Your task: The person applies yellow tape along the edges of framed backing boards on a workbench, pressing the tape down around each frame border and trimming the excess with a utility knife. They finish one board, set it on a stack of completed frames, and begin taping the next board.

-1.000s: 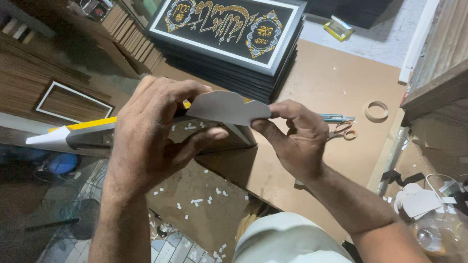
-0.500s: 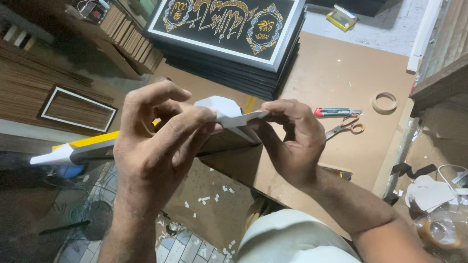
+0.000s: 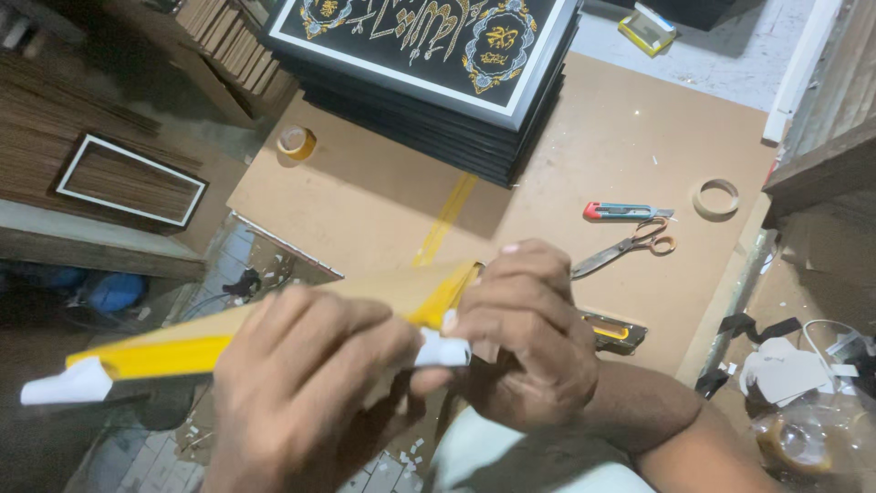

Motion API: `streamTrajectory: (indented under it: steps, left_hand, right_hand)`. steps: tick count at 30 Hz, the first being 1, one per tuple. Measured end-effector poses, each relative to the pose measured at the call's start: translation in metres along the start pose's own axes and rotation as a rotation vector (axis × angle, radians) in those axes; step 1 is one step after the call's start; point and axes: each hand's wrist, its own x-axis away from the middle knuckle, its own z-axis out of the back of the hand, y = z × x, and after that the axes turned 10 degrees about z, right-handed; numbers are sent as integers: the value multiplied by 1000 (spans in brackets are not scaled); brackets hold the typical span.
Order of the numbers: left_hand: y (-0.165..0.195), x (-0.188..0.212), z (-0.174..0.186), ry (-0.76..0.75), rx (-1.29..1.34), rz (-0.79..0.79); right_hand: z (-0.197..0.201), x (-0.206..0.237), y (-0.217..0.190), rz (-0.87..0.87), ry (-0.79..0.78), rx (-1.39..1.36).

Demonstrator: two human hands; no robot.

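Evidently, a yellow-edged board (image 3: 274, 324) is steadied by the left hand (image 3: 310, 393), fingers wrapped around it, while a white corner piece (image 3: 438, 350) is pinched between right hand (image 3: 525, 338) fingertips.

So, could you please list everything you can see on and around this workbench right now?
framed panel: one, yellow-edged with white corner pieces, held in both hands
stack of framed pictures: one stack, black with gold ornament, far side of workbench
utility knife: one, red and blue, right of stack
scissors: one pair, orange handles, below knife
tape rolls: two, yellowish left of the stack, pale near right edge
yellow-and-black tool: one, beside right hand
empty frame: one, white-edged, on wooden boards at left
left hand: gripping panel
right hand: pinching white corner piece
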Motion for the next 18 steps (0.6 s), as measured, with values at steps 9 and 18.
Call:
streamTrajectory:
  steps: [9,18]
  left_hand:
    - [-80,135,-19,-507,-237,33]
    - [-52,203,-68,-228,-340,163]
  right_hand:
    - [-2,53,4,284,-99,-348]
    - [46,94,15,388,-331,-89]
